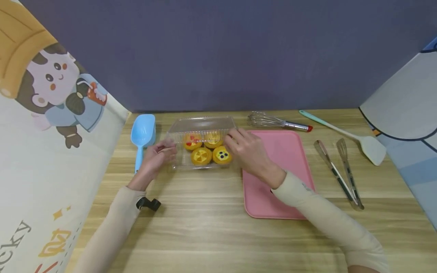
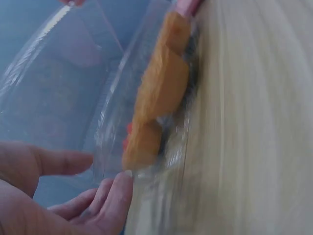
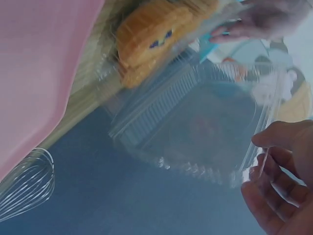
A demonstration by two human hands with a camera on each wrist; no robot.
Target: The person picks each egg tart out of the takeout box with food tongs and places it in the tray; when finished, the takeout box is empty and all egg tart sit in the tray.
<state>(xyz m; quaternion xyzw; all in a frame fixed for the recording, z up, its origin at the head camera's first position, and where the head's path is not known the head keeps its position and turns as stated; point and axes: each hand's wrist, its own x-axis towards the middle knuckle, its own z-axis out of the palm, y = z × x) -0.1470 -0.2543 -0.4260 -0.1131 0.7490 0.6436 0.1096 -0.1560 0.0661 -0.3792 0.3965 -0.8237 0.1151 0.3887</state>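
Observation:
A clear plastic clamshell box (image 1: 181,161) lies on the table with its lid (image 3: 205,122) raised. Several egg tarts (image 1: 201,156) sit inside, topped with what look like blueberries, red fruit and yellow pieces. At the lid's free edge, near its right corner, my right hand (image 1: 247,151) pinches the plastic between thumb and fingers. My left hand (image 1: 158,155) is at the box's left end, thumb and fingers fairly straight. In the left wrist view its fingertips (image 2: 120,188) appear to touch the box wall below the tarts' side.
Right of the box lies a pink tray (image 1: 278,204), partly under my right forearm. A blue scoop (image 1: 143,131) lies at the left. Behind and to the right are a whisk (image 1: 269,120), a white spatula (image 1: 372,149) and metal tongs (image 1: 341,178). A dark wall (image 1: 218,57) closes the back.

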